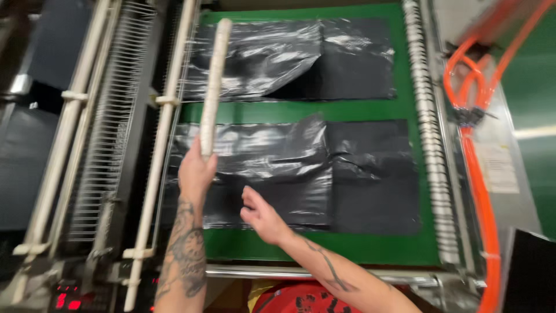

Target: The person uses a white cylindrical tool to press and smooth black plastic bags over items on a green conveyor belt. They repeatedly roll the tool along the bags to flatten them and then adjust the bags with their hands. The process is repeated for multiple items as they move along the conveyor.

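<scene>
My left hand (pixel 196 173) grips the lower end of a long pale stick (pixel 213 81) that points up and away over the machine bed. My right hand (pixel 260 215) hovers open, fingers apart, just above the near stack of black plastic bags (pixel 301 174). That stack lies on a green belt (pixel 359 110), its left part glossy and wrinkled. A second stack of black plastic bags (pixel 301 58) lies farther back on the same belt. Both forearms are tattooed.
White rails and a wire rack (pixel 110 133) run along the left of the belt. A ribbed roller (pixel 428 133) borders the right side, with orange hoses (pixel 478 174) beyond it. A red object (pixel 301 297) and a red-lit display (pixel 66 294) sit at the near edge.
</scene>
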